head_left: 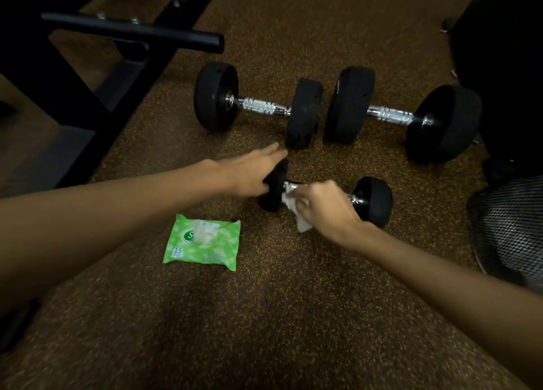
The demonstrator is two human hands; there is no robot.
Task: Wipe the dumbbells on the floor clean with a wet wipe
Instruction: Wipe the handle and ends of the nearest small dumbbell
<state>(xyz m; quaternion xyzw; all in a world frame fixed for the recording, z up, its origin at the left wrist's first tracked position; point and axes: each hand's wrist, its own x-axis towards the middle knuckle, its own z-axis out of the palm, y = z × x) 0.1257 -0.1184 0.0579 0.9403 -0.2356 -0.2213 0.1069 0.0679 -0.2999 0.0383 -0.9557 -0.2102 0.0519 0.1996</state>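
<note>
A small black dumbbell [374, 200] with a chrome handle lies on the speckled floor in the middle of the view. My left hand [252, 173] holds its left weight, fingers stretched over the top and thumb on the near side. My right hand [326, 206] grips a white wet wipe [293, 204] wrapped against the handle; the handle is mostly hidden under it. Two larger dumbbells lie behind, one on the left [255, 106] and one on the right [393, 115].
A green pack of wet wipes [202, 243] lies on the floor near my left forearm, its flap open. A black bench frame [117, 37] stands at the upper left. A dark machine base [499, 66] and a mesh object [511, 228] crowd the right side.
</note>
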